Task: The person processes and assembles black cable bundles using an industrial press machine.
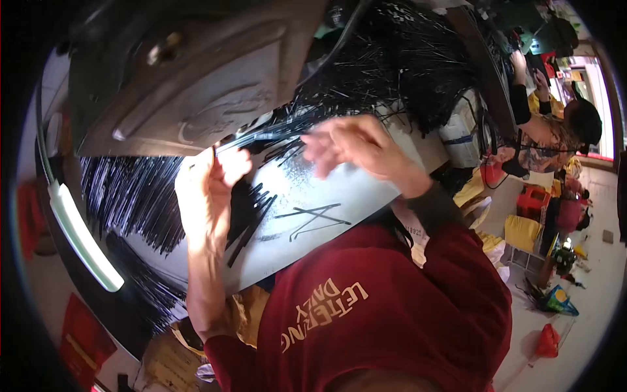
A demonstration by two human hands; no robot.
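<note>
My left hand (208,186) is raised at the lower edge of a dark metal machine housing (189,98). Its fingers are closed around the end of a thin dark strip (245,140), which catches bluish light. To the right, my right hand (356,147) hovers over the pale work surface (297,245). Motion smears its fingers, so whether it grips anything cannot be made out. A few loose black strips (313,212) lie on the surface in front of my body. Beside my left forearm, a dense row of black strips (134,196) is spread out.
A large heap of black strips (418,59) fills the far side. A lit tube lamp (85,235) stands at the left. On the right are a white box (462,134), a red stool (532,202), and another person (548,137) at work.
</note>
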